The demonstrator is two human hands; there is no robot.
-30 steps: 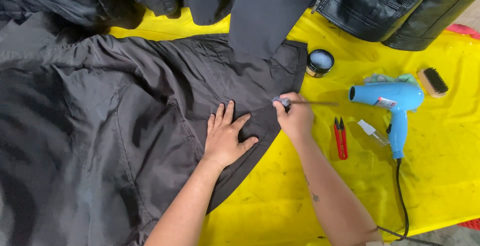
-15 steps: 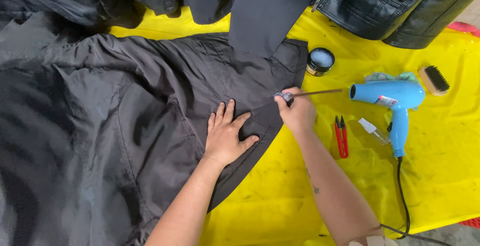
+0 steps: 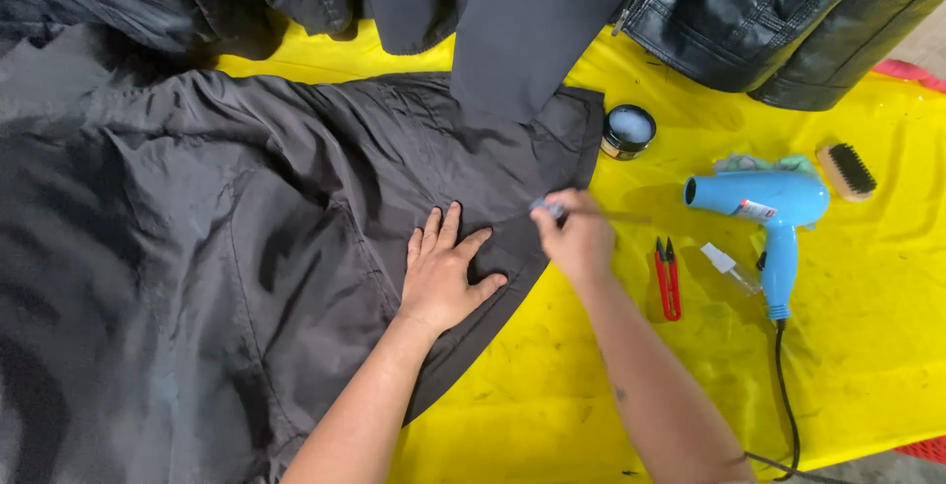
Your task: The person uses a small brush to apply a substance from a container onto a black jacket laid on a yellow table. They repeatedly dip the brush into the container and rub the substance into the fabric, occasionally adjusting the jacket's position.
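Note:
A dark grey jacket (image 3: 246, 247) lies spread over a yellow table cover (image 3: 867, 366). My left hand (image 3: 443, 272) rests flat on the fabric near its lower hem, fingers apart, pressing it down. Just to the right, my right hand (image 3: 579, 240) is closed around a thin small tool (image 3: 548, 208), whose tip touches the cloth near the hem's edge. Both the tool and the hand are blurred by motion, so the tool's kind is unclear.
Right of my hands lie red thread snips (image 3: 668, 279), a small clear bottle (image 3: 731, 267), a blue hair dryer (image 3: 767, 203) with its cord and a wooden brush (image 3: 847, 171). A round open tin (image 3: 628, 130) sits by the hem. A black leather jacket (image 3: 769, 21) hangs at the back.
My right hand has shifted a little left and down along the hem with the tool, which is now blurred. The left hand stays flat in the same place.

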